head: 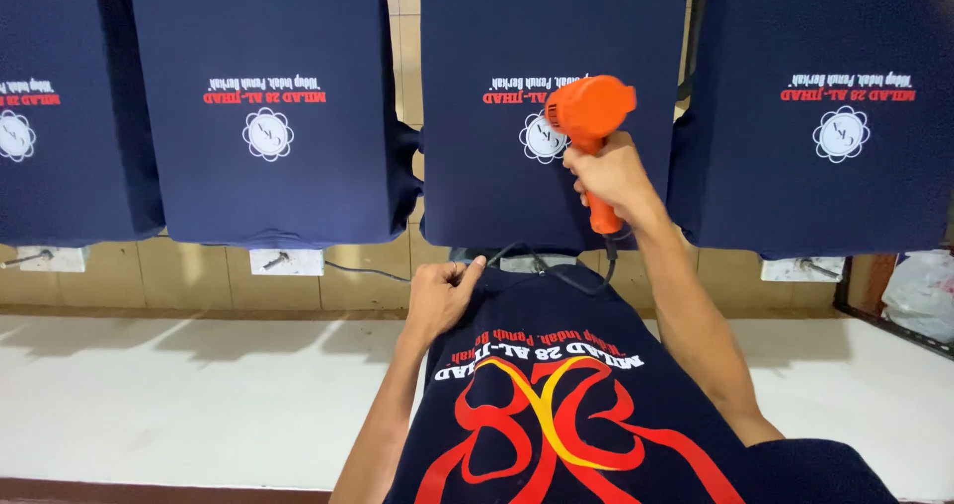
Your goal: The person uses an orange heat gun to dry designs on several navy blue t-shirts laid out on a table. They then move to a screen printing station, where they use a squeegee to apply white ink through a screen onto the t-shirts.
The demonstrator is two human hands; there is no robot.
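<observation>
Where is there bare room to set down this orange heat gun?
The white bench left of the left hand is bare, as is the strip right of the right forearm. The middle is crowded: navy shirt, cord, and right hand holding the heat gun.

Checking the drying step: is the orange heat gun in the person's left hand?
No, the right hand grips the orange heat gun, while the left hand rests on the dark shirt's edge.

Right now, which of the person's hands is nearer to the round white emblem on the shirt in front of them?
The right. The right hand grips the orange heat gun, whose head sits right beside the white emblem. The left hand is lower down, resting on the navy printed shirt.
</observation>
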